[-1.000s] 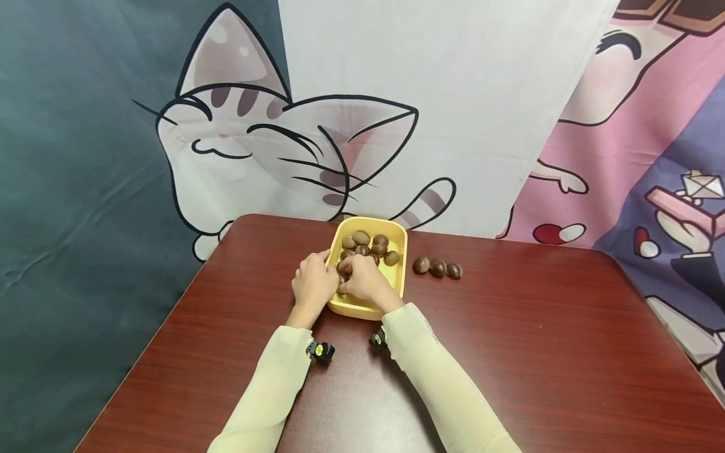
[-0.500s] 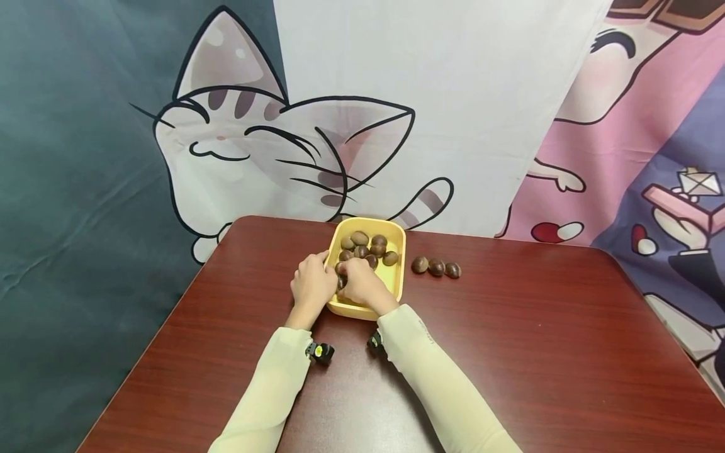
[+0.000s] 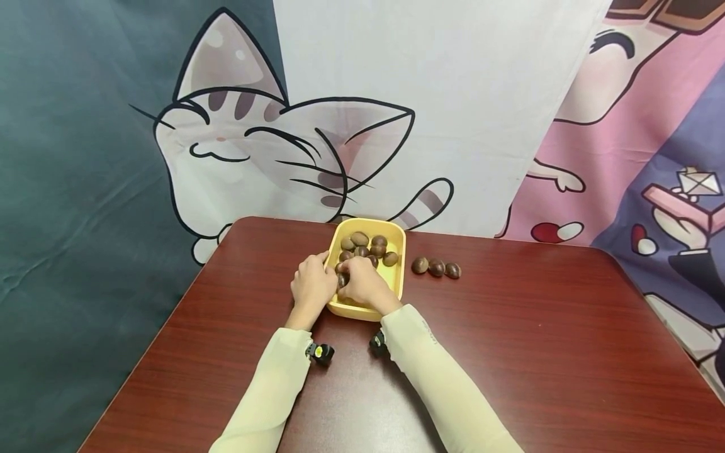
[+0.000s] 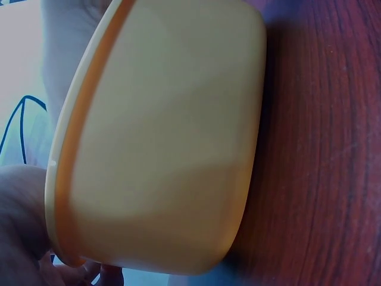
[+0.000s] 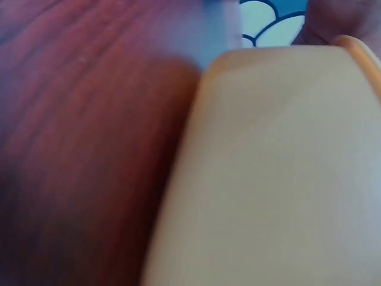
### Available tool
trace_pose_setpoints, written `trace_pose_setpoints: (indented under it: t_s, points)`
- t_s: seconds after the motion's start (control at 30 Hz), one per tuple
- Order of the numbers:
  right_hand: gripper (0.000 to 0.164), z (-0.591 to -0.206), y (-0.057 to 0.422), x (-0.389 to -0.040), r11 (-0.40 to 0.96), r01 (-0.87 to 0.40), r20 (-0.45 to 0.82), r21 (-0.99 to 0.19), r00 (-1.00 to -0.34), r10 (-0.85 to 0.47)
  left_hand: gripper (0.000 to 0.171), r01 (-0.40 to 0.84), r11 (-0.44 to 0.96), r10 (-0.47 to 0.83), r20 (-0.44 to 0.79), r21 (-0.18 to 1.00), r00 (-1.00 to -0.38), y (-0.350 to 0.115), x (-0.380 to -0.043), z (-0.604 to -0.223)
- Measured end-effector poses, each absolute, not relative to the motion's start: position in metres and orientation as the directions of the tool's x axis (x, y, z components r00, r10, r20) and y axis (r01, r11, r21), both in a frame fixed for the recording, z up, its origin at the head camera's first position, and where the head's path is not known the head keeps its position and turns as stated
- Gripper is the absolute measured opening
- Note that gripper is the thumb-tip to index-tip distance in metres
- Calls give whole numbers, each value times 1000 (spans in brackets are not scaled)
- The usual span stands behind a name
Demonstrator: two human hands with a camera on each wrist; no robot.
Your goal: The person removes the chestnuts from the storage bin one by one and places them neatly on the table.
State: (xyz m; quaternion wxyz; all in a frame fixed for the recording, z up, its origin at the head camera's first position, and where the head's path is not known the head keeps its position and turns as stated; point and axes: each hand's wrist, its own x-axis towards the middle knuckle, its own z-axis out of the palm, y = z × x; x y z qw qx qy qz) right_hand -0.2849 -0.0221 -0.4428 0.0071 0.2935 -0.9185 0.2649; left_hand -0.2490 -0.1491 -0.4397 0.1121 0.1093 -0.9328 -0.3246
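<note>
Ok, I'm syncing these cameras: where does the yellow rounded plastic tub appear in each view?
Head: yellow rounded plastic tub near centre, slightly below the middle.
Left wrist: its outer wall fills the middle, cut by the top edge.
Right wrist: its outer wall fills the lower right, cut by the bottom edge.
Shared landmark: reddish-brown wood-grained tabletop.

A reddish-brown, wood-grained worktop (image 3: 544, 327) with rounded far corners stood before a printed cloth (image 3: 481, 94). On the cloth, a pale striped cat (image 3: 226, 135) smiled across dark green and white panels; farther right, pink and blue areas showed parts of cartoon figures and an envelope (image 3: 701, 184).
</note>
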Motion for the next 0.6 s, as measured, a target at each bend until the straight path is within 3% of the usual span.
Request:
trace_pose_setpoints:
  t_s: [0.4,0.6]
  points:
    - [21,-411,10,-285,660,-532,247,-531,-842,-480,42,-144,763,-274,113,630,-955,-148,-248,-440]
    - [33,-398,30,-282,697,-462,213,-548,-883,-418,42,-134,764,-269,123,632,-955,-148,-248,-439]
